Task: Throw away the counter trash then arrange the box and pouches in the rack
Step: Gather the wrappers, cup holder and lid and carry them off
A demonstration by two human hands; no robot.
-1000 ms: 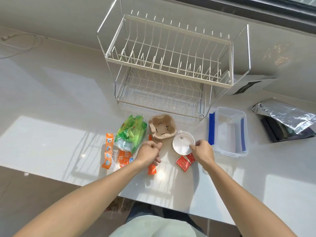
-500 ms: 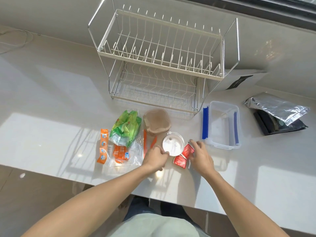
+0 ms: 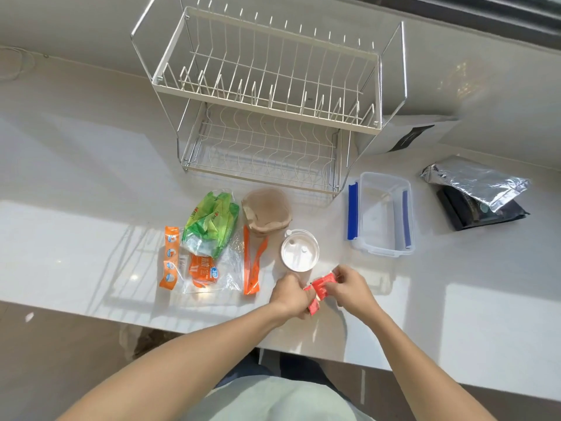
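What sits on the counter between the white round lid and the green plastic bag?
In the head view, orange plastic cutlery lies between the white lid and green bag, with the brown paper tray just behind it.

Single head-worn wide-angle view, steeply down and forward over the counter [image 3: 91,238], close above both forearms.

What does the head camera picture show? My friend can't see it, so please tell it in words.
Two hands, the left hand and the right hand, hold red sauce packets together over a white counter. Beyond them lie a white lid, a brown paper cup carrier, orange and green wrappers and a clear box. A wire rack stands behind, with silver and black pouches to the right.
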